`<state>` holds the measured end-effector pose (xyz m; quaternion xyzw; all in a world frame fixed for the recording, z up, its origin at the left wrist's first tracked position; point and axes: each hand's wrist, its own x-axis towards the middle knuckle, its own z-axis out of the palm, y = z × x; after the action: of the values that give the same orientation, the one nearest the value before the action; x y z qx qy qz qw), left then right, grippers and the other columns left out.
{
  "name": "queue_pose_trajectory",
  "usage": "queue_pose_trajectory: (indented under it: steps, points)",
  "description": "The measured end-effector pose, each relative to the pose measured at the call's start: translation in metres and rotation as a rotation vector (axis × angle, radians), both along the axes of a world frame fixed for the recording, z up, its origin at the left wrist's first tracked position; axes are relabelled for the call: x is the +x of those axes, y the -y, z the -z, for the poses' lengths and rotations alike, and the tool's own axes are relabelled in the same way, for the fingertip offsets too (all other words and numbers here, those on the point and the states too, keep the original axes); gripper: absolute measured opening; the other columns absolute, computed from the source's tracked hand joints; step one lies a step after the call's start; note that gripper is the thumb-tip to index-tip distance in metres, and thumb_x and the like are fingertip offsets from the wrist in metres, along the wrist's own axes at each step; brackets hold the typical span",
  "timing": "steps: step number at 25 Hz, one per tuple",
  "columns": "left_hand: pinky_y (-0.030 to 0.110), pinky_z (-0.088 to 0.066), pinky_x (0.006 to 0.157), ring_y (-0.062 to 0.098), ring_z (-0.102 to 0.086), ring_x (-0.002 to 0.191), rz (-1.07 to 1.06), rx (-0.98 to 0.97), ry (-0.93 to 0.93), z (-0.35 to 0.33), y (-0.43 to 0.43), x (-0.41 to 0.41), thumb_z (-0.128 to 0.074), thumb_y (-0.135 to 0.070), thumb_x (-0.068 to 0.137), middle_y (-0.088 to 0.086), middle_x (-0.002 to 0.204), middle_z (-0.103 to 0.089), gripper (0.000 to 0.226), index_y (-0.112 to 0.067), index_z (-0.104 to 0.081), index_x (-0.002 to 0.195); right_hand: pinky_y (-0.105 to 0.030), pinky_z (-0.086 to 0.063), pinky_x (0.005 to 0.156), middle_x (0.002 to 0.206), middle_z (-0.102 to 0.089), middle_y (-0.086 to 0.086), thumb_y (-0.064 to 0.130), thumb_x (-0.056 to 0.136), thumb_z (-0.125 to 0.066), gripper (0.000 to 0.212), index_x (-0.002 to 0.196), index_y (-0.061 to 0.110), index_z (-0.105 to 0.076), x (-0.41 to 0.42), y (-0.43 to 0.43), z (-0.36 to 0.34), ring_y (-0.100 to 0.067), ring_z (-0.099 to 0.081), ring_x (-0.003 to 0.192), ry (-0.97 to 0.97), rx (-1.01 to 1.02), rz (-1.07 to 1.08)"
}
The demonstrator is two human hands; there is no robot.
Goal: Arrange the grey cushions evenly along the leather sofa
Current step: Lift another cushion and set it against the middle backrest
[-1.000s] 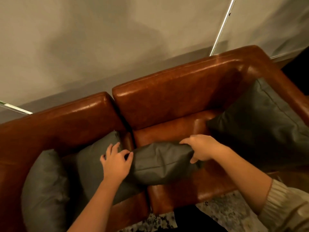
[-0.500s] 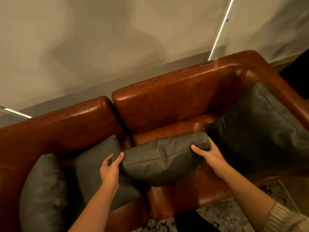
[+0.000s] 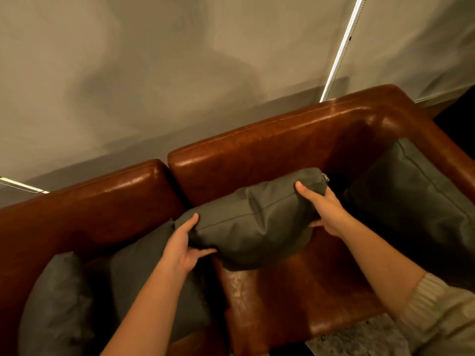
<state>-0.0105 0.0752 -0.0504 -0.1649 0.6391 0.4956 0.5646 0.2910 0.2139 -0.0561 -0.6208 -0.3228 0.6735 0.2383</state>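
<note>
I hold a grey cushion (image 3: 257, 222) in both hands above the right seat of the brown leather sofa (image 3: 257, 155). My left hand (image 3: 182, 245) grips its left end and my right hand (image 3: 323, 209) grips its right end near the zip. The cushion is lifted and leans toward the right backrest. A second grey cushion (image 3: 144, 263) rests on the left seat, partly under my left arm. A third (image 3: 54, 304) stands at the far left. A fourth, larger grey cushion (image 3: 411, 206) leans in the right corner against the armrest.
A pale wall (image 3: 180, 73) rises right behind the sofa, with a thin bright strip (image 3: 339, 47) running down it. A speckled rug (image 3: 359, 337) shows below the sofa's front edge. The right seat (image 3: 295, 299) below the held cushion is bare leather.
The held cushion has risen off the seat and moved back and to the right toward the backrest. Both hands shifted from on top of it to gripping its two ends.
</note>
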Motion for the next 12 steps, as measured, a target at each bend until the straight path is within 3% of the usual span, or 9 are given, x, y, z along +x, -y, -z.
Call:
queue_pose_trajectory:
  steps: [2,5,7,9,12]
  points:
    - [0.072,-0.045,0.089,0.035,-0.057,0.111,0.010,0.031,-0.002,-0.002,-0.029,-0.007,-0.077,-0.027,0.083,0.010,0.112,-0.065,0.040,-0.016,-0.059,0.117,-0.075,-0.041,0.098,0.142,-0.056,0.007,0.072,0.055,-0.087,0.095,0.138,0.046,-0.050,-0.004,-0.034,-0.001,-0.029,-0.050,0.130,0.010,0.025,-0.020]
    - [0.063,-0.049,0.095,0.036,-0.047,0.134,0.007,0.086,-0.029,0.007,-0.062,-0.009,-0.077,-0.029,0.085,0.013,0.146,-0.049,0.066,-0.020,-0.047,0.143,-0.067,-0.044,0.102,0.152,-0.047,0.000,0.060,0.077,-0.080,0.089,0.150,0.033,-0.037,-0.016,-0.071,0.001,-0.032,-0.046,0.137,0.055,0.069,0.050]
    - [0.051,-0.047,0.102,0.036,-0.035,0.143,0.025,0.089,-0.072,0.014,-0.075,-0.007,-0.072,-0.025,0.089,0.015,0.159,-0.032,0.071,-0.019,-0.037,0.150,-0.055,-0.049,0.100,0.158,-0.040,-0.004,0.052,0.086,-0.075,0.089,0.157,0.030,-0.025,-0.025,-0.084,0.005,-0.032,-0.046,0.139,0.098,0.097,0.077]
    - [0.049,-0.048,0.098,0.035,-0.034,0.144,0.079,0.061,-0.111,0.020,-0.082,-0.005,-0.072,-0.024,0.090,0.013,0.160,-0.031,0.070,-0.021,-0.037,0.150,-0.051,-0.050,0.095,0.159,-0.039,-0.004,0.048,0.087,-0.076,0.094,0.159,0.031,-0.018,-0.034,-0.085,0.008,-0.032,-0.046,0.138,0.136,0.105,0.033]
    - [0.062,-0.048,0.096,0.043,-0.034,0.142,0.152,-0.049,-0.130,0.022,-0.085,-0.002,-0.076,-0.035,0.085,0.013,0.159,-0.032,0.078,-0.025,-0.036,0.150,-0.067,-0.047,0.099,0.164,-0.031,-0.002,0.050,0.078,-0.084,0.117,0.160,0.038,-0.001,-0.045,-0.082,0.018,-0.036,-0.040,0.143,0.158,0.018,-0.019]
